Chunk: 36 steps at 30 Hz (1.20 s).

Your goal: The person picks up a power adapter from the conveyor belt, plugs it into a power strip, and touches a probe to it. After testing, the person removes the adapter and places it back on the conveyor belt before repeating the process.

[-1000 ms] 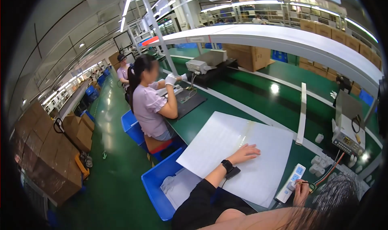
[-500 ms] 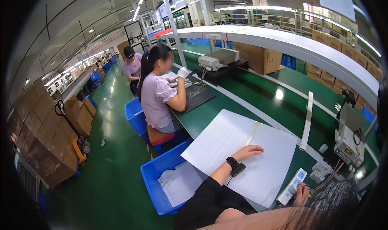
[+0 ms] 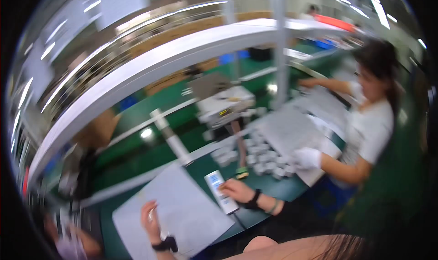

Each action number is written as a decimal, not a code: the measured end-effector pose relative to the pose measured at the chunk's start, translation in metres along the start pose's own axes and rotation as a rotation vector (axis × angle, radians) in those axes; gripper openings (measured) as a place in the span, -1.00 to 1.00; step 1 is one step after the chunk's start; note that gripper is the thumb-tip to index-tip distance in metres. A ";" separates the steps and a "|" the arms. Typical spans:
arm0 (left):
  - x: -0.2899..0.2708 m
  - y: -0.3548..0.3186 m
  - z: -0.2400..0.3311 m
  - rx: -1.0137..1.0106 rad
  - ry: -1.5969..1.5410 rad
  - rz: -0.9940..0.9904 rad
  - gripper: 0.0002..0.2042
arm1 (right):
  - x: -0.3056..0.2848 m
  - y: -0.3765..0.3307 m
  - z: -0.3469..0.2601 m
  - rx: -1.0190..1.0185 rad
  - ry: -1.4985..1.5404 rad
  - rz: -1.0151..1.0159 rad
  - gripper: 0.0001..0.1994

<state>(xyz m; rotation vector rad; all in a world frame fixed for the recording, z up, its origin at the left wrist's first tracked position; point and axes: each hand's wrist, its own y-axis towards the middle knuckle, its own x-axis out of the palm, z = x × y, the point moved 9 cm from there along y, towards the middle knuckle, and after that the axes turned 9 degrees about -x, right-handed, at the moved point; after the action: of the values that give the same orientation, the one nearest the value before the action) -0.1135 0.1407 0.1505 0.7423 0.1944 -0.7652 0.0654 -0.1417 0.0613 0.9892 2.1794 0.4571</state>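
My left hand [image 3: 151,217] is over a large white sheet [image 3: 182,203] on the green table, its fingers loosely curved and apart, with a dark band on the wrist. I see nothing held in it, though the picture is blurred. My right hand [image 3: 237,190] has its fingertips closed together at the sockets of a white power strip [image 3: 226,204]. Whatever they pinch there is too small and smeared to make out. Beyond that hand lies a small green connector [image 3: 242,173] on reddish leads. Many small white pieces [image 3: 269,162] are spread beside it.
A bench instrument with a lit display [image 3: 226,109] stands at the back. A white bar [image 3: 171,136] lies across the green belt. At right a co-worker [image 3: 369,118] in a white top reaches over white sheets [image 3: 292,123]. A grey post [image 3: 280,54] rises behind.
The view has swung to the right, bringing the co-worker in white and the white pieces into sight. My left hand's fingers have curved from straighter; my right hand stays at the power strip.
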 end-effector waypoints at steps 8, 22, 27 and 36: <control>0.183 0.022 0.025 -0.286 -0.764 -0.455 -0.86 | -0.022 0.008 -0.025 0.003 0.028 -0.007 -0.77; 0.293 -0.043 -0.013 -0.162 -0.455 -1.039 -0.40 | 0.001 0.008 0.003 0.075 0.523 -0.166 -0.83; 0.297 -0.046 0.014 0.040 -0.250 -1.118 -0.42 | -0.001 0.006 0.009 0.034 0.502 -0.184 -0.81; 0.294 -0.045 0.021 0.113 -0.175 -1.105 -0.45 | -0.013 0.013 -0.014 -0.043 0.367 -0.141 -0.77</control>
<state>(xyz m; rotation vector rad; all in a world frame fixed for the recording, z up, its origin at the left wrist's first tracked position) 0.0646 -0.0598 0.0194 0.6372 0.4140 -1.8939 0.0684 -0.1433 0.0844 0.7666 2.5331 0.6573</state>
